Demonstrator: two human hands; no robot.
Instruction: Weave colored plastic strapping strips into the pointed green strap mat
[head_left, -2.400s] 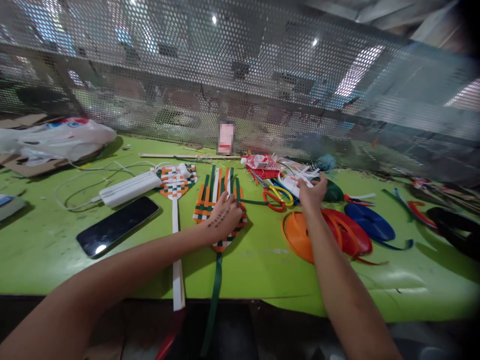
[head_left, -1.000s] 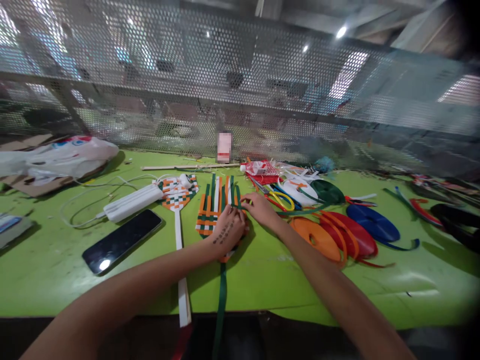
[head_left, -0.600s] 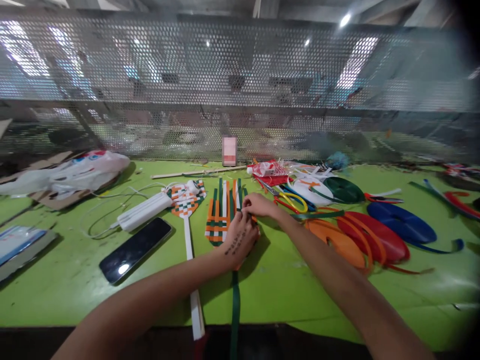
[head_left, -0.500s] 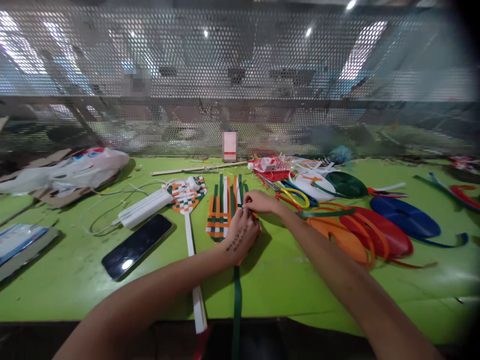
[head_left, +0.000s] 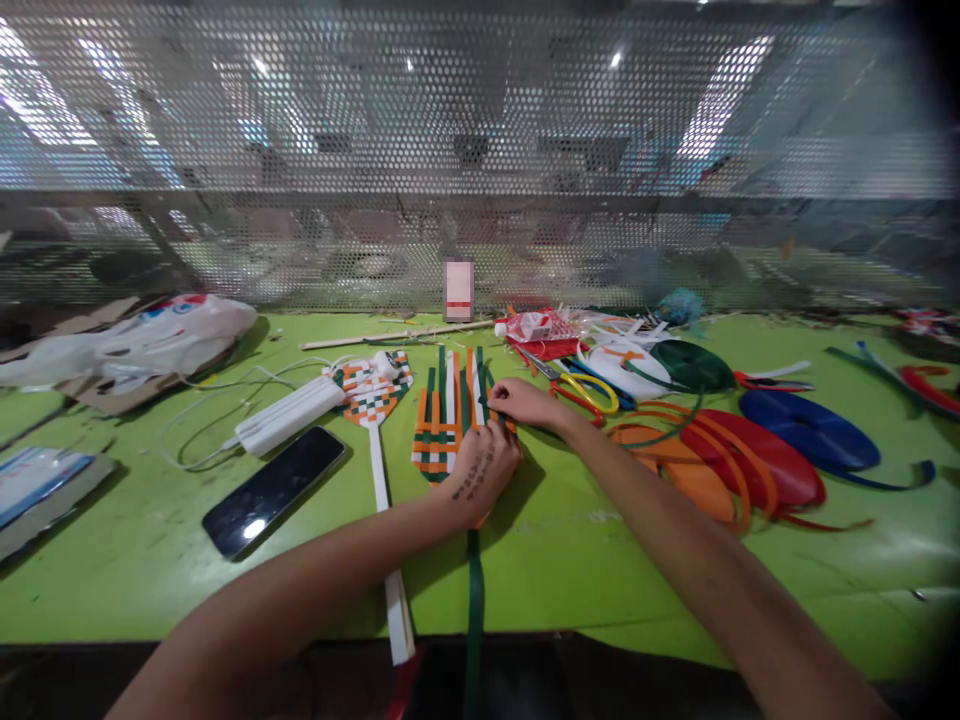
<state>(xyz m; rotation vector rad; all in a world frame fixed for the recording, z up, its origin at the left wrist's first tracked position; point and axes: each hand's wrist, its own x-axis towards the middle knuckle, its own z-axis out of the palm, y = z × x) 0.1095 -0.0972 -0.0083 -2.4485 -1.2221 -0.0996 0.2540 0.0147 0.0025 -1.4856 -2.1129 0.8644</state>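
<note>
A half-woven piece of orange, white and green flat strips lies on the green table, its loose strip ends pointing away from me. My left hand, with dark writing on its back, is closed on the right part of this weave and covers it. Just above it, my right hand pinches a green strip at the weave's right edge; its fingertips almost touch the left knuckles. A long green strip hangs from beneath my left hand over the table's front edge. Left of the weave lies a finished woven fan shape with a white handle.
A phone and a white power bank with a cable lie to the left. On the right are yellow-handled scissors and strip coils: green, blue, red and orange. Perforated metal mesh stands behind.
The green strip by my right forearm has shifted from lying nearly straight to a curve rising toward the green coil. My right hand has moved very slightly; my left hand stays on the weave.
</note>
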